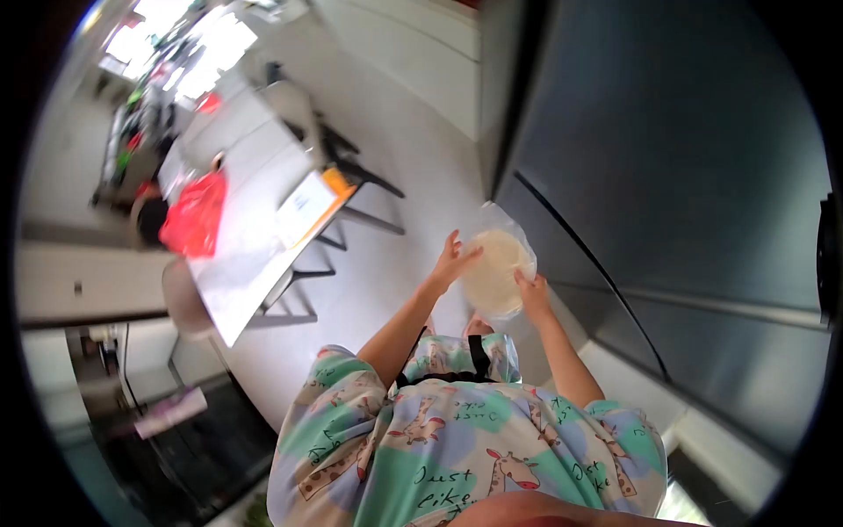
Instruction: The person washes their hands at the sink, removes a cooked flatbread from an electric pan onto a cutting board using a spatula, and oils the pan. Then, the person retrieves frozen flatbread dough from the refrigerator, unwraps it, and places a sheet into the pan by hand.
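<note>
A clear plastic bag (490,215) with a round, flat, pale yellow disc (494,270) inside is held up in front of my body, above the floor. My right hand (532,292) grips the bag's right edge between thumb and fingers. At the upper left edge of the bag is my left hand (454,262), its fingers apart, with one or more fingertips touching the plastic over the disc. Whether its thumb pinches the bag is too small to tell.
A tall dark grey fridge (667,158) stands close on my right. To the left, a white table (246,263) bears a red plastic bag (198,215) and papers with an orange edge (314,206). Chairs (294,105) stand along the table.
</note>
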A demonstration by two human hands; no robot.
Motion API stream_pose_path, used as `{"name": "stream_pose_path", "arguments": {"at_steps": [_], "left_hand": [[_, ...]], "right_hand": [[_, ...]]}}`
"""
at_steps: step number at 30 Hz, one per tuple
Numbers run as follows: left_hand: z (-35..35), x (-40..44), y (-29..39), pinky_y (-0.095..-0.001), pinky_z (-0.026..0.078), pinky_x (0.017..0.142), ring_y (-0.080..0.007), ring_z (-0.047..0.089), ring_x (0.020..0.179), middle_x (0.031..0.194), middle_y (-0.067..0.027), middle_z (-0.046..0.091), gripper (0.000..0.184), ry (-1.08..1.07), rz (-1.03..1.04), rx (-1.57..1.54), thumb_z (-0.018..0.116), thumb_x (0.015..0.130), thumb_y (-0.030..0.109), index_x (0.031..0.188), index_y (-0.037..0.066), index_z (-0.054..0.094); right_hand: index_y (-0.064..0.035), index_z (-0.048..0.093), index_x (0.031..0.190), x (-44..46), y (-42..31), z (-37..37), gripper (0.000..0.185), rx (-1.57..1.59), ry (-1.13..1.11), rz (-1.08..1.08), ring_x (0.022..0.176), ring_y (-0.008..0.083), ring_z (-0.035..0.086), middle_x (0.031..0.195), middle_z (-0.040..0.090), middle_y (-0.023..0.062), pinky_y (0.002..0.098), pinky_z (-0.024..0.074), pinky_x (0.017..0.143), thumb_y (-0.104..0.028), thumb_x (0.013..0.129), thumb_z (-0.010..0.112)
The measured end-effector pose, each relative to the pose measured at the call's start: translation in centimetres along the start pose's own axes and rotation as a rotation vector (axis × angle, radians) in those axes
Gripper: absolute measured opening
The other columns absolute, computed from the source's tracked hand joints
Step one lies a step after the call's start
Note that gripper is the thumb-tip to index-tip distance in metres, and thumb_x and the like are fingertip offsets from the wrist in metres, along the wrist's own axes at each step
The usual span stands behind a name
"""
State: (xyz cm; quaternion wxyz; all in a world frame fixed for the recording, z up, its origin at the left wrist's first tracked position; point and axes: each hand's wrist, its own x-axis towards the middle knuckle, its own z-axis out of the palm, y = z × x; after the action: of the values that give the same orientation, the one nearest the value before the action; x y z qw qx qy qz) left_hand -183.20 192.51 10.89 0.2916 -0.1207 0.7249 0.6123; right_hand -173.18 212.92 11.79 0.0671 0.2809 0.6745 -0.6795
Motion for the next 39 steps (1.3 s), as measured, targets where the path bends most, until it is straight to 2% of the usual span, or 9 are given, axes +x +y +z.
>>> {"name": "stream_pose_path", "arguments": {"at_steps": [2,5,6,10,15,21,24,32,39], "left_hand": [[-6.5,-2.4,-1.2,-0.0404,0.046,0.100,-0.0234,0.055,0.122,0.136,-0.0136,0.055,0.081,0.069,-0.009,-0.119,0.079,0.085,0.036,0.149,0.012,0.035],[-17.3,-8.3,-3.0,-0.0351,0.052,0.093,-0.0206,0.065,0.106,0.122,-0.0098,0.065,0.071,0.137,0.029,-0.195,0.078,0.087,0.030,0.144,0.008,0.043],[-20.6,-11.1,-3.6,-0.0341,0.053,0.091,-0.0197,0.067,0.102,0.118,-0.0080,0.067,0.068,0.156,0.049,-0.207,0.077,0.088,0.030,0.142,0.006,0.046],[-31.2,-24.8,-7.8,-0.0371,0.053,0.094,-0.0196,0.065,0.108,0.123,-0.0089,0.065,0.057,0.297,0.213,-0.867,0.076,0.089,0.026,0.135,0.002,0.053],[-42.7,-39.7,-17.9,-0.0378,0.053,0.096,-0.0208,0.065,0.110,0.122,-0.0097,0.066,0.053,0.522,0.359,-1.209,0.073,0.091,0.022,0.136,0.002,0.052],[-55.0,-50.6,-24.4,-0.0350,0.057,0.089,-0.0213,0.068,0.102,0.114,-0.0112,0.069,0.037,1.178,0.412,-1.342,0.073,0.086,-0.001,0.119,0.004,0.057],[-58.9,-51.4,-27.7,-0.0351,0.058,0.088,-0.0211,0.069,0.098,0.112,-0.0120,0.069,0.037,1.368,0.472,-1.307,0.072,0.086,-0.005,0.118,0.004,0.056],[-83.6,-57.4,-33.1,-0.0299,0.056,0.079,-0.0160,0.066,0.092,0.103,-0.0060,0.067,0.024,1.524,0.473,-1.316,0.066,0.093,0.002,0.114,0.005,0.055],[-105.0,-66.0,-38.3,-0.0288,0.055,0.076,-0.0121,0.065,0.090,0.104,-0.0043,0.067,0.030,1.739,0.450,-1.122,0.069,0.090,0.000,0.116,0.005,0.055]], "right_hand": [[0.0021,0.058,0.124,-1.9,-4.4,6.0,0.040,0.379,-0.184,0.172,0.104,0.0217,0.066,0.113,0.068,0.0105,0.0371,0.0549,0.087,-0.024,0.095,0.066],[0.0019,0.056,0.127,-2.6,-7.0,14.9,0.040,0.234,-0.302,0.280,0.107,0.0233,0.065,0.120,0.065,0.0117,0.0365,0.0546,0.089,-0.020,0.095,0.066],[0.0013,0.058,0.126,-2.3,-6.9,17.3,0.038,0.214,-0.551,0.192,0.110,0.0229,0.064,0.119,0.066,0.0113,0.0355,0.0540,0.091,-0.019,0.094,0.066],[0.0028,0.062,0.121,-8.7,-9.9,31.2,0.034,0.119,-0.896,0.219,0.103,0.0202,0.066,0.114,0.068,0.0103,0.0331,0.0532,0.087,-0.018,0.094,0.066],[0.0014,0.062,0.122,-17.8,-6.4,51.2,0.035,-0.053,-1.283,0.231,0.105,0.0202,0.065,0.115,0.067,0.0087,0.0348,0.0537,0.087,-0.018,0.094,0.067],[-0.0010,0.059,0.126,-31.2,-2.0,73.9,0.038,-0.147,-1.364,0.435,0.107,0.0211,0.064,0.119,0.065,0.0086,0.0369,0.0530,0.089,-0.017,0.094,0.068],[-0.0020,0.059,0.126,-34.1,-0.9,80.4,0.036,-0.224,-1.506,0.297,0.106,0.0186,0.064,0.116,0.066,0.0071,0.0345,0.0520,0.089,-0.012,0.092,0.068],[-0.0026,0.060,0.124,-41.1,3.7,107.0,0.035,-0.250,-1.614,0.275,0.101,0.0170,0.065,0.111,0.067,0.0064,0.0327,0.0527,0.086,-0.008,0.091,0.069],[-0.0044,0.057,0.127,-52.6,4.3,132.0,0.036,-0.267,-1.586,0.500,0.102,0.0180,0.066,0.117,0.066,0.0061,0.0311,0.0544,0.085,-0.014,0.094,0.068]]}}
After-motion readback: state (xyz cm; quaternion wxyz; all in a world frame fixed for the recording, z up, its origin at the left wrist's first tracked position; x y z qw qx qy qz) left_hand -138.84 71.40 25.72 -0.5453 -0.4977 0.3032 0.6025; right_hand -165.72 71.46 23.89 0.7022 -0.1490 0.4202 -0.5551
